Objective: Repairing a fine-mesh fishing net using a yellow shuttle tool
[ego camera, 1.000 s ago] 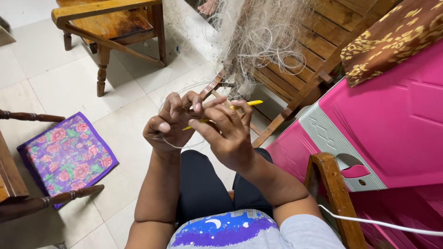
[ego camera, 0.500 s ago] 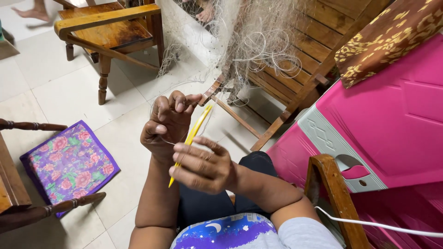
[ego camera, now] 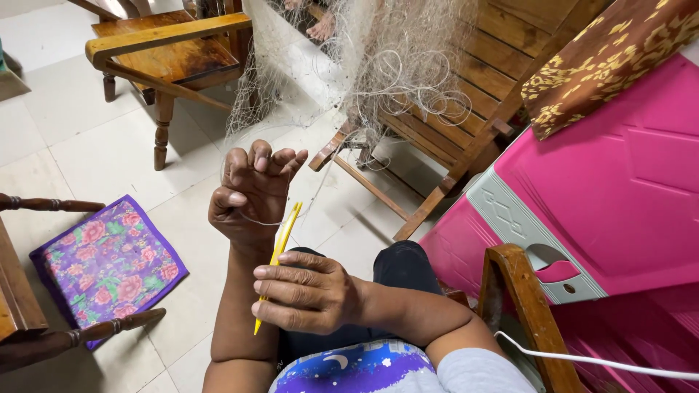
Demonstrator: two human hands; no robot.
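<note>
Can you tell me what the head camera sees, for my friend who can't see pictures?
A person's right hand grips a yellow netting needle, while their left hand pinches a thin line running to a pale fishing net draped over a wooden chair. A flowery purple cushion lies on the tiled floor.

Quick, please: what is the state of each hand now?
Left hand: raised, fingers curled, pinching a thin net line.
Right hand: closed around a yellow netting needle.
</note>
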